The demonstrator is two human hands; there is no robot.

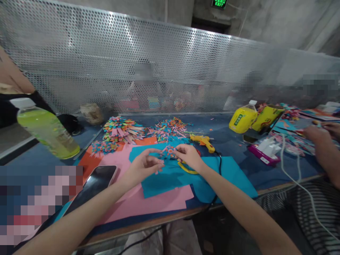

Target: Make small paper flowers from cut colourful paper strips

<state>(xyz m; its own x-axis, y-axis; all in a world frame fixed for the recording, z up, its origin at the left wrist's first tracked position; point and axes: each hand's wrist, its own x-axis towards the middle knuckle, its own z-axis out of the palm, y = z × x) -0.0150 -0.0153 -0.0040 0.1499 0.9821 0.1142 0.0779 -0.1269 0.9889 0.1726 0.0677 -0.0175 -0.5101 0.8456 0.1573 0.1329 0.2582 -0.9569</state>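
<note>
My left hand (146,163) is curled, its fingertips pinching a thin pink paper strip (158,169) above the blue paper sheet (170,177). My right hand (188,156) pinches a small paper flower (169,151) of pink and blue strips, held between both hands. Yellow-handled scissors (186,168) lie under my right hand. A yellow glue gun (203,141) rests just behind it, its black cord running off the table's front edge.
Piles of coloured paper pieces (122,129) lie behind the pink sheet (148,203). A phone (92,186) lies at the left, a green drink bottle (46,129) further left. Yellow bottles (243,119) and another person's hands (322,134) are at the right. A perforated metal screen (159,63) backs the table.
</note>
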